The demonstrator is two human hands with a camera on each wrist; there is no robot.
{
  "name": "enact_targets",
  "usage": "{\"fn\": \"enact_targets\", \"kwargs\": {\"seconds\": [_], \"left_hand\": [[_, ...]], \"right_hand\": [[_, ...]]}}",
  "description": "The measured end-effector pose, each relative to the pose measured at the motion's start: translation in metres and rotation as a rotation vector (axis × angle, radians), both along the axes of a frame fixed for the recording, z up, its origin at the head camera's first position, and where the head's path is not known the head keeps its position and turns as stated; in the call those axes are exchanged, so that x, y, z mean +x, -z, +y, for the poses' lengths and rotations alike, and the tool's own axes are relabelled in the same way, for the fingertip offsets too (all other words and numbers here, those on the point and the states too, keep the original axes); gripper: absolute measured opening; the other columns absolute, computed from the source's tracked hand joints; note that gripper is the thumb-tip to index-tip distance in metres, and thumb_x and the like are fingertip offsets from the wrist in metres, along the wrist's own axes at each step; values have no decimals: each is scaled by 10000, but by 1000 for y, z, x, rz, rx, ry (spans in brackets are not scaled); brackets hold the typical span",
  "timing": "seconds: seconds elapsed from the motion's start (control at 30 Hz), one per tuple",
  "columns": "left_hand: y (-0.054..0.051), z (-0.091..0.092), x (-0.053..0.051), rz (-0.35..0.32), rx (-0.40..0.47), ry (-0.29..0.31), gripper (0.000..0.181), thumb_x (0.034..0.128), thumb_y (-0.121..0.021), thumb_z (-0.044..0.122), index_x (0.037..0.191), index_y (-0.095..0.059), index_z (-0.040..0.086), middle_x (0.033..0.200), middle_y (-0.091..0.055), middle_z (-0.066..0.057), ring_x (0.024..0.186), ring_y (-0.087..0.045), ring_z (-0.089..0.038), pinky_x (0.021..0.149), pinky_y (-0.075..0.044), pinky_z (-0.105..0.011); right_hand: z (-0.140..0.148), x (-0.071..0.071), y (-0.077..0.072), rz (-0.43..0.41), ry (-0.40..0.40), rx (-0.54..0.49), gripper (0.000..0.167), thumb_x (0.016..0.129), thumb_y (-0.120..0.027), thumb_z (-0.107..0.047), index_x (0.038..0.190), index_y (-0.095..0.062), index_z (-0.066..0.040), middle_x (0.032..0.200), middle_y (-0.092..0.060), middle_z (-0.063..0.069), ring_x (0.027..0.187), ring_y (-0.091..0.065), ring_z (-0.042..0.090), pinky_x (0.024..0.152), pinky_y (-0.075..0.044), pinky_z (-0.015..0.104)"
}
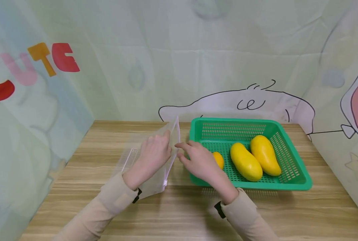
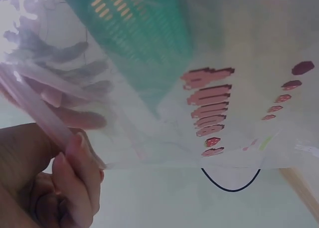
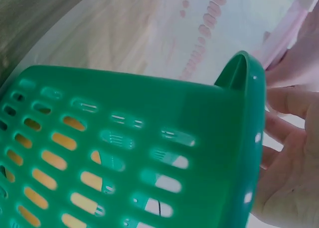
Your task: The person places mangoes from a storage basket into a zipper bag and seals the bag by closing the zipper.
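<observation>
A clear zip bag (image 1: 154, 180) with a pink-lilac slider edge is held up on its side left of the basket. My left hand (image 1: 154, 152) pinches its rim between thumb and fingers, as the left wrist view shows the hand (image 2: 75, 183) up close. At the bag's mouth is my right hand (image 1: 198, 160), fingers loosely extended toward the zip edge; whether they touch it I cannot tell. Behind that hand stands a green basket (image 1: 296, 164). It holds two yellow mangoes (image 1: 246, 162) (image 1: 265, 155) and an orange-yellow fruit (image 1: 218, 160), partly hidden by my right hand.
The basket's rim (image 3: 255, 138) rises close beside my right hand. Everything rests on a wood-grain table (image 1: 85, 160). A printed cloth (image 1: 130, 67) with cartoon drawings and letters hangs along the table's back and sides.
</observation>
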State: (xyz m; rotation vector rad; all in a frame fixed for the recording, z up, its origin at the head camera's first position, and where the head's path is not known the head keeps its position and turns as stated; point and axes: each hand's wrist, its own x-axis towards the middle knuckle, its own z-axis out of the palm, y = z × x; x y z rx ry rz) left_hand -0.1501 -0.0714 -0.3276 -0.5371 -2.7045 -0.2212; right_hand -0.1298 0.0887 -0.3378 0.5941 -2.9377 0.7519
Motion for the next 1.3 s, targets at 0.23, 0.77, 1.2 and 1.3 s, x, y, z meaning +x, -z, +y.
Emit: {"fn": "enact_targets", "kwargs": {"seconds": [0.23, 0.77, 1.2, 1.3], "left_hand": [[-5, -1, 1, 7, 5, -5, 105, 742, -623, -17, 784, -538, 28, 485, -298, 43, 416, -250, -86, 350, -165, -172], [-18, -7, 1, 148, 19, -14, 134, 726, -634, -11, 824, -546, 11, 472, -291, 48, 409, -228, -79, 356, -156, -184], [-28, -14, 1, 93, 94, -48, 91, 787, -597, 12, 869, -632, -6, 499, -497, -44, 421, -340, -141, 338, -240, -224], [-27, -17, 0, 90, 131, -47, 152, 796, -584, 8, 916, -677, 1, 532, -558, -58, 416, -366, -143, 336, -260, -223]], "right_hand": [[-1, -1, 2, 19, -14, 3, 324, 962, -559, -309, 1231, -648, -152, 1216, -654, 73, 1083, -611, 261, 853, -563, 424], [4, 1, 0, 50, -7, -24, 316, 957, -571, -297, 1208, -658, -125, 1222, -662, 47, 1072, -614, 258, 878, -546, 409], [10, 0, 2, 90, -24, -12, 286, 969, -554, -250, 1179, -676, -100, 1186, -683, 53, 1108, -622, 245, 980, -508, 412], [11, 0, 3, 80, -17, -4, 293, 971, -548, -257, 1184, -674, -99, 1192, -681, 59, 1144, -613, 247, 1068, -453, 442]]}}
